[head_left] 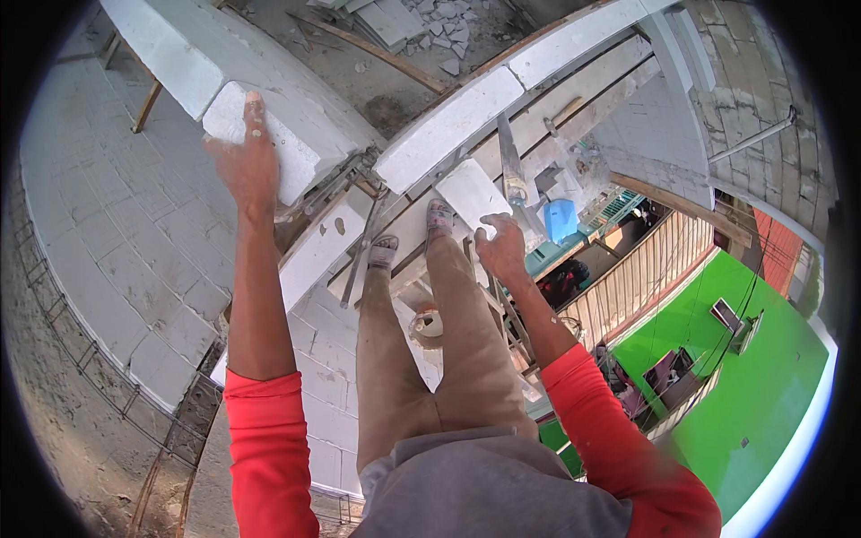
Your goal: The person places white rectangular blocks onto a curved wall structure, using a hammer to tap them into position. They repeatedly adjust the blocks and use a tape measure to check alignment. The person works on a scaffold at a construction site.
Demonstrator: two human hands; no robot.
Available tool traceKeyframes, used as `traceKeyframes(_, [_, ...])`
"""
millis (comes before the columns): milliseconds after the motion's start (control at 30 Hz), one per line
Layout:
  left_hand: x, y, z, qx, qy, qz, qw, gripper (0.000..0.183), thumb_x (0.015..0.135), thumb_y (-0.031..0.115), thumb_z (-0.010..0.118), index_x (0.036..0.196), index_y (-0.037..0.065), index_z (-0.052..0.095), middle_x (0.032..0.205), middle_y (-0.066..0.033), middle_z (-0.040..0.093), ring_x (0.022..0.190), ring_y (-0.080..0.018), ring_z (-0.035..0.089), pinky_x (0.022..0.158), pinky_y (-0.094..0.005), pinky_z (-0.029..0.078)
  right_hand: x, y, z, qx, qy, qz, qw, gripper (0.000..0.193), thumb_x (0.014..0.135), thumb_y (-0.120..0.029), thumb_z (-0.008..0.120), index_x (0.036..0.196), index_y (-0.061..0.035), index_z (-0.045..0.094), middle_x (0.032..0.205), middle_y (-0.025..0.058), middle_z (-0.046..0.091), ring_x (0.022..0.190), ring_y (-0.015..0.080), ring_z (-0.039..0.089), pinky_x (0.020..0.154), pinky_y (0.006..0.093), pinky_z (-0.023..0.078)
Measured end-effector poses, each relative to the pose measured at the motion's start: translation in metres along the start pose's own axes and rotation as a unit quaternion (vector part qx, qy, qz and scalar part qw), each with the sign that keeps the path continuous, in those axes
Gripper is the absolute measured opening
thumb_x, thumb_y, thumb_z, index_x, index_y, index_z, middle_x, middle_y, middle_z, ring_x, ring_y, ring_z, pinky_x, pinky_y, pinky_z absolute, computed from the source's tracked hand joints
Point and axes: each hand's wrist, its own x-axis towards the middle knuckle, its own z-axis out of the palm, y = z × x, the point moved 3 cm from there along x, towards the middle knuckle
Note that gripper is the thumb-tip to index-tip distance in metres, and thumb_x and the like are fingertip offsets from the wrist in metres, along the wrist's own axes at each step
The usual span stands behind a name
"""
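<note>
My left hand (247, 166) lies on a white block (291, 157) at the near end of a wall top. One finger stretches forward across it and the thumb points out to the side, so the hand is open. Grey-white smears mark the skin. My right hand (504, 249) is at the near corner of a loose white block (471, 190) on the planks. Its thumb and forefinger are bent but apart, with a gap between them; whether they touch the block is hard to tell. A hand saw (509, 152) is just beyond that block.
My feet in patterned socks (439, 217) stand on narrow planks (413, 229). Another white block course (448, 130) runs to the upper right. A blue container (560, 220) stands right of the saw. A bucket (428, 327) is below my legs. A green wall (753, 394) rises far right.
</note>
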Motion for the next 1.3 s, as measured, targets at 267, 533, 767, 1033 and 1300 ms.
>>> traceKeyframes(267, [-0.095,-0.126,-0.071,-0.17,-0.063,-0.109,0.977,0.042,0.11,0.03,0.061,0.135,-0.004,0.061,0.118,-0.0135,0.073,0.105,-0.0179,0.071,0.094,-0.0353,0.053,-0.305,0.201,0.066,-0.002,-0.178,0.501,0.847,0.044,0.083,-0.033,0.075,0.098,0.0075,0.075,0.1,0.028,0.076,0.102,0.0429,0.074,0.093,0.0492,0.058])
traceKeyframes(533, [-0.182,-0.169,-0.095,0.065,-0.104,-0.197,0.973,0.048,0.107,0.046,0.063,0.106,-0.001,0.073,0.069,-0.0063,0.065,0.055,-0.0091,0.037,0.052,-0.0286,0.03,-0.358,0.194,0.063,0.034,-0.108,0.524,0.844,0.044,0.087,-0.029,0.07,0.105,0.0106,0.072,0.107,0.0348,0.073,0.106,0.0484,0.072,0.092,0.0522,0.058])
traceKeyframes(767, [-0.052,-0.042,-0.061,0.045,-0.102,0.241,0.964,0.075,0.108,0.049,0.057,0.157,-0.005,0.038,0.154,-0.0263,0.05,0.143,-0.0378,0.05,0.121,-0.0511,0.035,-0.172,0.25,0.113,0.105,-0.107,0.4,0.904,0.051,0.088,-0.034,0.075,0.109,0.0124,0.069,0.107,0.0341,0.073,0.106,0.0478,0.071,0.099,0.0491,0.056])
traceKeyframes(1033, [-0.034,-0.034,-0.017,0.324,-0.124,0.517,0.782,0.082,0.104,0.043,0.066,0.161,-0.006,0.033,0.166,-0.0282,0.036,0.157,-0.0405,0.032,0.128,-0.0583,0.027,0.091,0.438,0.216,0.06,-0.043,0.364,0.928,0.044,0.088,-0.031,0.069,0.117,0.0019,0.073,0.116,0.0291,0.074,0.114,0.0428,0.071,0.1,0.0498,0.056])
traceKeyframes(1300, [-0.037,-0.05,0.022,0.407,-0.079,0.493,0.765,0.084,0.103,0.046,0.065,0.161,-0.005,0.032,0.166,-0.0274,0.035,0.157,-0.0401,0.032,0.128,-0.0583,0.027,0.294,0.552,0.226,-0.037,0.07,0.283,0.956,0.059,0.086,-0.029,0.068,0.139,-0.0021,0.063,0.131,0.0309,0.068,0.125,0.0452,0.065,0.106,0.0516,0.052])
